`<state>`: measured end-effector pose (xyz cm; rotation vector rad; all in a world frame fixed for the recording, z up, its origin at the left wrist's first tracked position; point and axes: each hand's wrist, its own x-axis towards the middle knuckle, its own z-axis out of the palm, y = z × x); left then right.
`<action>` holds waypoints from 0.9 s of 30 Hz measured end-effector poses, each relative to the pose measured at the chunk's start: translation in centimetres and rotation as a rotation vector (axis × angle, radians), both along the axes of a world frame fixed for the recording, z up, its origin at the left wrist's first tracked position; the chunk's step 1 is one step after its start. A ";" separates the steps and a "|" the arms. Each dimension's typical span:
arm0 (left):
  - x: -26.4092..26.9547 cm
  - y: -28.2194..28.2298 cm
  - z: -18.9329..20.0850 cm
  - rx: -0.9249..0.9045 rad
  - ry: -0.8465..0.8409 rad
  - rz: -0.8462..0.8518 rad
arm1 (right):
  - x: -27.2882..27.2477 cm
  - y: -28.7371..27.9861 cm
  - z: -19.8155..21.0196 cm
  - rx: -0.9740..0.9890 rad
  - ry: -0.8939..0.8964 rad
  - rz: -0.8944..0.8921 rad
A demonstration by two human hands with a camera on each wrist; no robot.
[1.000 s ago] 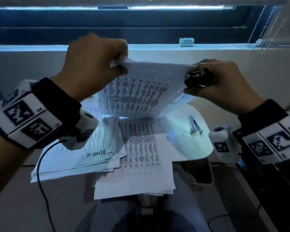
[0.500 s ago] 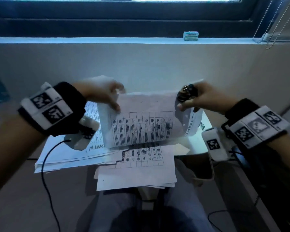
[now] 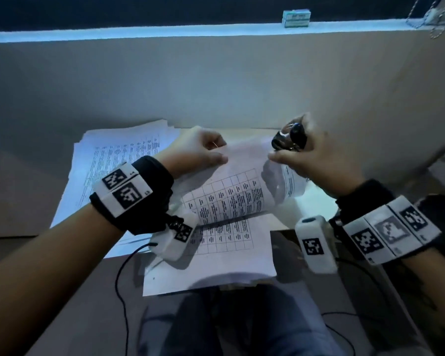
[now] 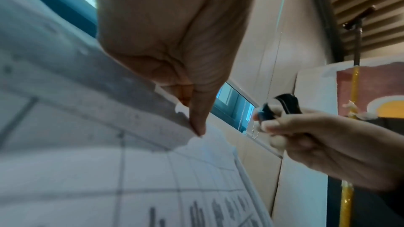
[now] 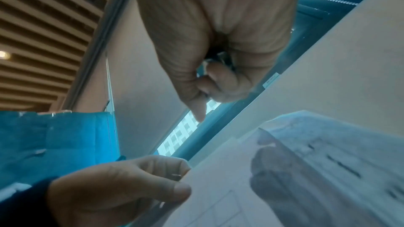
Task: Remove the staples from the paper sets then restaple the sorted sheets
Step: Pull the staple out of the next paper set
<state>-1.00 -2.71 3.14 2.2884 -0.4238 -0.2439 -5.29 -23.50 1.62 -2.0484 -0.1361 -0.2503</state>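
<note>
A stapled paper set (image 3: 231,194) with a printed grid is held tilted above the table. My left hand (image 3: 221,152) pinches its top left corner between thumb and fingers, and a thin staple (image 3: 215,144) shows at that corner. The left wrist view shows that left hand (image 4: 192,110) pinching the paper set (image 4: 109,144) at its edge. My right hand (image 3: 280,152) grips a black staple remover (image 3: 290,137) just above the top right corner, thumb close to the sheet. From the right wrist, its fingers (image 5: 220,82) curl round the remover, and the staple (image 5: 176,175) lies by the left thumb.
A thick pile of printed sheets (image 3: 118,163) lies at the left, and more grid sheets (image 3: 216,260) lie under the held set. A small box (image 3: 296,18) stands on the window sill. A black cable (image 3: 121,291) hangs off the front edge. A wall rises close behind.
Both hands have come down with the paper set, from up near the window sill to just above the piles. The left hand still pinches the corner and the right still holds the remover.
</note>
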 end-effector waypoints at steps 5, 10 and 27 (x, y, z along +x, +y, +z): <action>-0.8 0.7 -1.4 -0.282 0.185 0.091 | -2.9 1.5 -2.4 0.078 0.099 -0.002; -1.8 0.5 -2.3 -0.569 0.248 0.155 | -4.3 3.3 -3.8 0.034 0.029 -0.095; -4.1 1.2 -2.6 -0.536 0.214 0.103 | -5.9 9.3 -4.4 0.326 0.152 -0.170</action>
